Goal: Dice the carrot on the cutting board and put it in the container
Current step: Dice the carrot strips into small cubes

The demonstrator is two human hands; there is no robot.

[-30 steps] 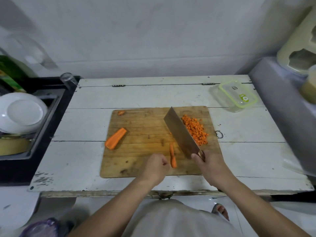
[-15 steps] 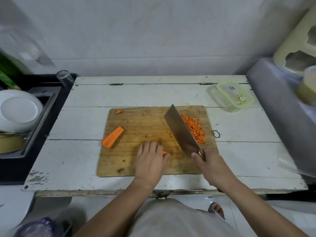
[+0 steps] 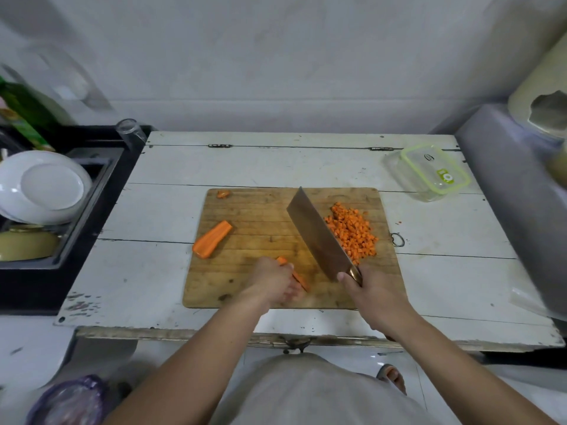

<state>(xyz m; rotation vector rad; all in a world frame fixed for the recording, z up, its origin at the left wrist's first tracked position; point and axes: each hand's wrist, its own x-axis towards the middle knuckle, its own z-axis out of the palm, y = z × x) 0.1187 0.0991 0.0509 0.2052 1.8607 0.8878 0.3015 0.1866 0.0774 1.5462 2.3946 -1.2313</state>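
Left hand [image 3: 273,282] pinches a thin carrot strip [image 3: 299,279] near the front of the cutting board [image 3: 245,289], right hand [image 3: 372,294] wraps the cleaver [image 3: 319,234] handle; strip looks light, stiff and likely to roll, so best held near its rear end, fingertips tucked, diced pile [image 3: 352,233] beside the blade, container [image 3: 429,173] well apart on the tabletop [image 3: 171,210].

The light over my counter [image 3: 171,210] is soft, cool and rather dim, with no hard shadows and only a dull sheen on the cleaver [image 3: 319,237] blade. My wide lens bows the wall and the counter's edges. The plate [image 3: 46,185] and drinking glass [image 3: 130,130] at far left and the things at far right smear into blur, while the cutting board [image 3: 245,210] stays fairly sharp.
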